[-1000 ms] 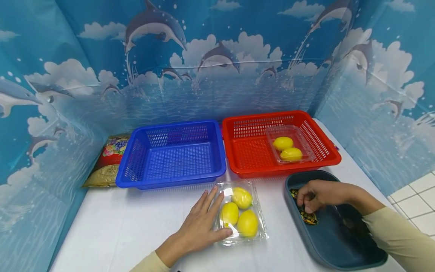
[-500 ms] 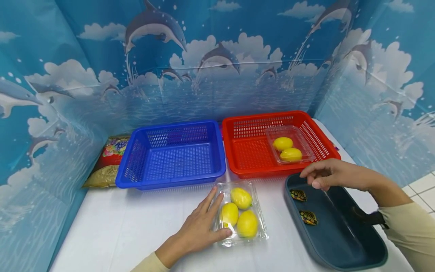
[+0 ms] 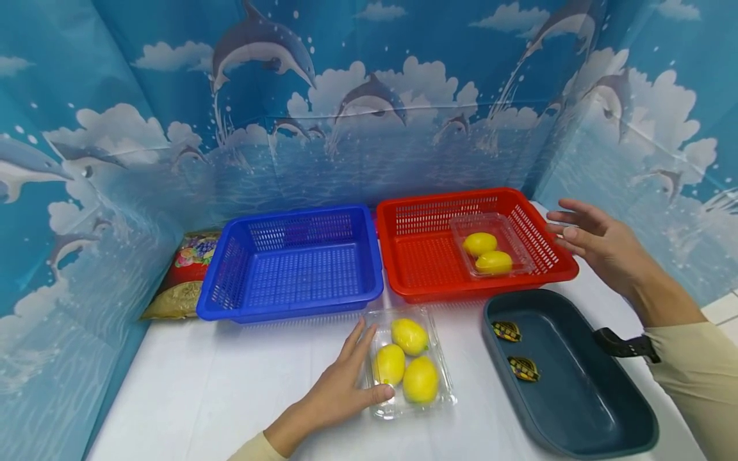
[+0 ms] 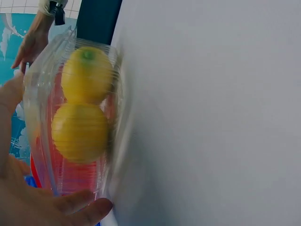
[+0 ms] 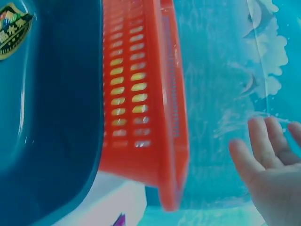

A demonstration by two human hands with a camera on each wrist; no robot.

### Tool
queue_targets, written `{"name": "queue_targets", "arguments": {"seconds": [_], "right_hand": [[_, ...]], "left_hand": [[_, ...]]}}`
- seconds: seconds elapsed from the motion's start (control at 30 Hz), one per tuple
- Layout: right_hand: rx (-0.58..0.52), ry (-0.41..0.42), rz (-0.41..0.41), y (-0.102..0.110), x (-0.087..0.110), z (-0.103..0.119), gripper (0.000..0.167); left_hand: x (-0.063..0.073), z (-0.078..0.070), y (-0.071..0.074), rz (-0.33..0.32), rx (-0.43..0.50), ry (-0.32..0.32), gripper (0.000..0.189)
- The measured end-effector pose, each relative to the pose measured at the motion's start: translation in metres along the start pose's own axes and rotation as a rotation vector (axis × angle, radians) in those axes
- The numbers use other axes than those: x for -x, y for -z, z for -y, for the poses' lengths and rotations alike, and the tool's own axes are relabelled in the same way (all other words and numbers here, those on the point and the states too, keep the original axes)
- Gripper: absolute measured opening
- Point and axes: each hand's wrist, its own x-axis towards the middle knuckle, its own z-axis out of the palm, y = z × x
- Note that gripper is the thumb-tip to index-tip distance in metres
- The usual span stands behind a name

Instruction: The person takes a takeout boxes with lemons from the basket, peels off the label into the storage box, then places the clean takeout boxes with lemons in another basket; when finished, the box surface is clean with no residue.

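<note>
A clear plastic clamshell box [image 3: 435, 394] with three lemons [image 3: 419, 379] lies on the white table in front of me. My left hand [image 3: 337, 387] touches its left side with straight, spread fingers; the left wrist view shows the box wall [image 4: 37, 108] beside that hand. My right hand [image 3: 614, 253] hovers in the air, right of the red basket, its fingers loosely spread and holding nothing. Below it stands a dark teal tray [image 3: 582, 403]. Two black-and-gold fruit labels [image 3: 523, 369] lie along the tray's left side.
The red basket [image 3: 423, 294] at the back holds another clear box [image 3: 521, 259] with two lemons. Left of it stands a blue basket [image 3: 294, 310], and a red-and-gold printed bag [image 3: 179, 282] lies beside that. A dolphin-print curtain [image 3: 369, 153] encloses the table's back and sides.
My right hand has lifted from the labels in the teal tray and moved up and to the right, its fingers opening out. The left hand has stayed on the box.
</note>
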Motion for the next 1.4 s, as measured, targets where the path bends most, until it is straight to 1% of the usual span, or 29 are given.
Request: {"name": "queue_targets", "arguments": {"seconds": [0.03, 0.07, 0.13, 0.2, 0.23, 0.27, 0.33, 0.4, 0.43, 0.5, 0.63, 0.83, 0.93, 1.13, 1.27, 1.4], "right_hand": [[0.035, -0.008, -0.019, 0.002, -0.001, -0.002, 0.065], [0.092, -0.022, -0.038, 0.003, -0.003, -0.004, 0.067], [0.237, -0.061, -0.065, 0.006, -0.006, -0.008, 0.073], [0.397, -0.097, -0.067, 0.009, -0.010, -0.013, 0.082], [0.466, -0.110, -0.059, 0.010, -0.013, -0.015, 0.087], [0.511, -0.124, -0.046, 0.011, -0.016, -0.017, 0.092], [0.581, -0.139, -0.008, 0.012, -0.022, -0.023, 0.101], [0.626, -0.147, 0.035, 0.011, -0.026, -0.027, 0.106], [0.631, -0.156, 0.056, 0.009, -0.027, -0.030, 0.108], [0.652, -0.171, 0.089, 0.007, -0.029, -0.033, 0.110], [0.673, -0.186, 0.120, 0.002, -0.031, -0.037, 0.110], [0.680, -0.159, 0.129, -0.001, -0.034, -0.041, 0.099], [0.691, -0.152, 0.135, -0.002, -0.034, -0.041, 0.098], [0.701, -0.138, 0.140, -0.003, -0.033, -0.040, 0.095], [0.710, -0.153, 0.163, -0.001, -0.032, -0.039, 0.096], [0.730, -0.148, 0.205, 0.002, -0.029, -0.036, 0.096]], "left_hand": [[0.000, -0.001, 0.000, -0.011, 0.028, 0.014, 0.102], [0.001, -0.002, 0.000, -0.028, 0.062, 0.029, 0.102], [0.000, -0.004, 0.000, -0.070, 0.134, 0.075, 0.100], [0.000, -0.007, 0.001, -0.117, 0.208, 0.135, 0.099], [0.000, -0.008, 0.001, -0.136, 0.252, 0.167, 0.099], [-0.001, -0.009, 0.002, -0.149, 0.300, 0.199, 0.099], [-0.001, -0.011, 0.003, -0.163, 0.387, 0.258, 0.098], [-0.001, -0.013, 0.003, -0.156, 0.478, 0.305, 0.095], [-0.002, -0.014, 0.003, -0.149, 0.521, 0.325, 0.094], [-0.002, -0.014, 0.003, -0.136, 0.569, 0.357, 0.090], [-0.003, -0.014, 0.003, -0.120, 0.600, 0.392, 0.082], [-0.005, -0.012, 0.003, -0.122, 0.602, 0.389, 0.070], [-0.006, -0.013, 0.002, -0.136, 0.608, 0.386, 0.065], [-0.007, -0.013, -0.001, -0.155, 0.688, 0.370, 0.056], [-0.008, -0.014, -0.003, -0.166, 0.737, 0.379, 0.052], [-0.008, -0.018, -0.003, -0.160, 0.779, 0.399, 0.054]]}}
